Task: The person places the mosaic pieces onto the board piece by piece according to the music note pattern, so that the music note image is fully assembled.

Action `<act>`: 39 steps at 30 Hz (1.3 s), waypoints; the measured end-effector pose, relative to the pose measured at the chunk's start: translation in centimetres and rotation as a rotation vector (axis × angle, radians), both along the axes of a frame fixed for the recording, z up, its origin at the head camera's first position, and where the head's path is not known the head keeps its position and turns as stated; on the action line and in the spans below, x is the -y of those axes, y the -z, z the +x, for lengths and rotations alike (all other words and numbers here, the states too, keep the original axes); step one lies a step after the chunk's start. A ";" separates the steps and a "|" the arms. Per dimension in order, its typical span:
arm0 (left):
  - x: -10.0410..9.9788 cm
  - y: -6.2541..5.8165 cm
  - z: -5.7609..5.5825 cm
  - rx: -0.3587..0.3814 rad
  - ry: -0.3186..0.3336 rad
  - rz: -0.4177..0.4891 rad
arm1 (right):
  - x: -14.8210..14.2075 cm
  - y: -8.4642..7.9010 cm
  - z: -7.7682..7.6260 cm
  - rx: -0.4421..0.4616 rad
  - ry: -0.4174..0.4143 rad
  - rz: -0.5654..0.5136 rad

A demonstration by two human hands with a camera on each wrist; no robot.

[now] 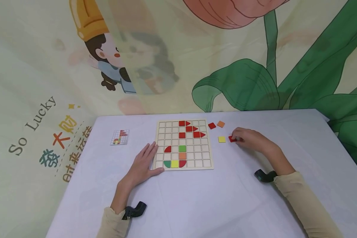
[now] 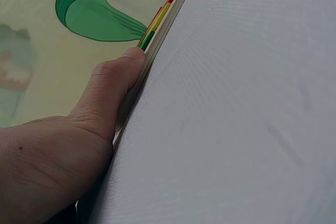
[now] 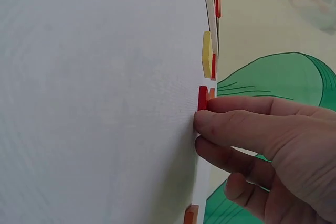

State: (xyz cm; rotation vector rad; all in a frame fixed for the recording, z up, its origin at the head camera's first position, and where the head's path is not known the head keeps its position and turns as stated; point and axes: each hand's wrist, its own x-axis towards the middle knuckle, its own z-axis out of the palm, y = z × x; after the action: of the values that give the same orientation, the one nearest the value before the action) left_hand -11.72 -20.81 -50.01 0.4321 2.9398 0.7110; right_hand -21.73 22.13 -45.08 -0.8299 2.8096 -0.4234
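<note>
A pale wooden grid board (image 1: 197,148) lies on the table, bearing red square, triangular and quarter-round tiles, plus green, yellow and orange ones. Along its lower left corner rests my left hand (image 1: 141,165), fingers straight at the left side and thumb by the near edge. The left wrist view shows that thumb (image 2: 107,90) against the board's edge. Right of the board, my right hand (image 1: 251,138) pinches a red square tile (image 1: 231,139) at the tabletop. In the right wrist view the red tile (image 3: 202,98) shows between thumb and fingers, its lower part hidden.
Between board and right hand lie a yellow tile (image 1: 221,139), another red tile (image 1: 212,126) and an orange tile (image 1: 221,124). A small printed pattern card (image 1: 120,137) sits left of the board. A brownish-orange piece (image 3: 191,214) stands near the lower edge of the right wrist view.
</note>
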 end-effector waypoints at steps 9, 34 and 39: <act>0.0 0.1 0.0 -0.007 0.001 -0.001 | -0.2 -0.1 -0.1 -0.055 -0.019 -0.074; 0.1 0.2 -0.1 -0.017 0.013 -0.002 | 9.5 -1.8 -1.6 -0.209 -0.243 -0.203; 0.3 0.3 -0.1 -0.024 0.018 -0.003 | 13.3 -1.5 -2.6 -0.120 -0.269 -0.079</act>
State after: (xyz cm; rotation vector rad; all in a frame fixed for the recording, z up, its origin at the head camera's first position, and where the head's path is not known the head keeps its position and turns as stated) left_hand -11.82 -21.09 -50.26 0.4693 2.9547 0.7048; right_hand -24.30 8.87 -43.55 -1.2698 2.7459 -0.4573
